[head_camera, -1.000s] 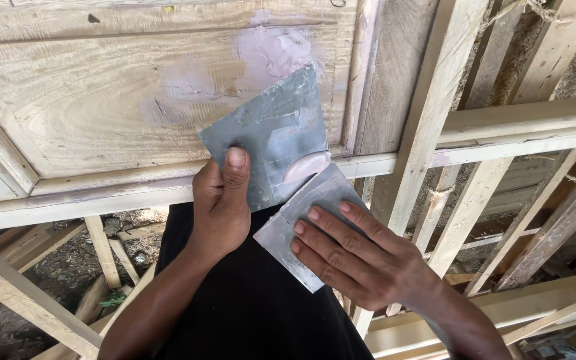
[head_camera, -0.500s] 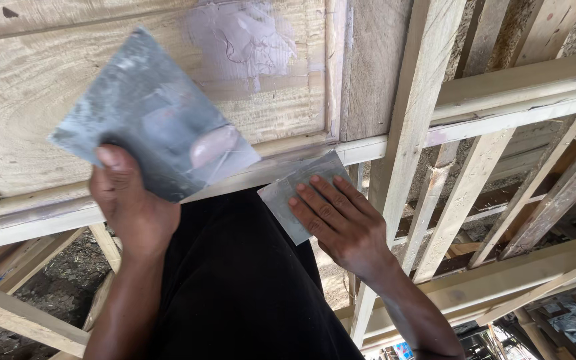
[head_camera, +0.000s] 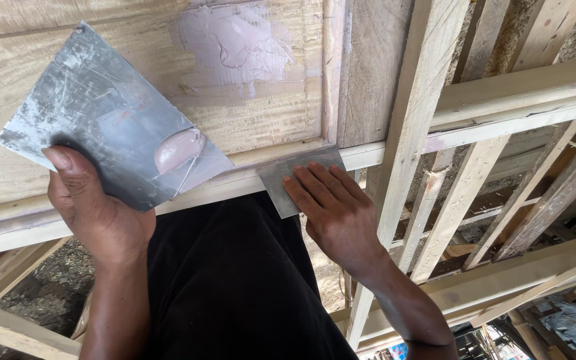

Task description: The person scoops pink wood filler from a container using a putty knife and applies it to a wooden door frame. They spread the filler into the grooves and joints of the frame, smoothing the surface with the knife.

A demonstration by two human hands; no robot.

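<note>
L hand (head_camera: 98, 210) grips the big metal plate (head_camera: 108, 123) at its lower-left edge, thumb on top, fingers hidden under it. Plate is a flat grey sheet, scratched and smeared, roughly rectangular, tilted w/ one corner pointing up-left. A blob of pinkish putty (head_camera: 178, 149) sits near its lower-right edge, w/ thin streaks trailing off it. L wrist is bent back, forearm rising from the bottom of view beside the black garment (head_camera: 235, 280).

R hand (head_camera: 333, 213) lies flat, fingers spread and straight, pressing the small metal scraper (head_camera: 287, 181) against the lower rail (head_camera: 248, 177) of the wooden door panel (head_camera: 261, 107). Scraper is a smaller grey sheet, mostly covered by the fingers; only its left part and top edge show. Its top edge is touching the rail, just below the panel's corner. R forearm runs down-right.

The two metal pieces are near but apart, plate to the left of scraper. Above both, the panel carries a patch of spread pinkish filler (head_camera: 235, 43). Pale timber frames (head_camera: 421, 133) stand to the right; dirt ground (head_camera: 28, 293) shows at lower left.
</note>
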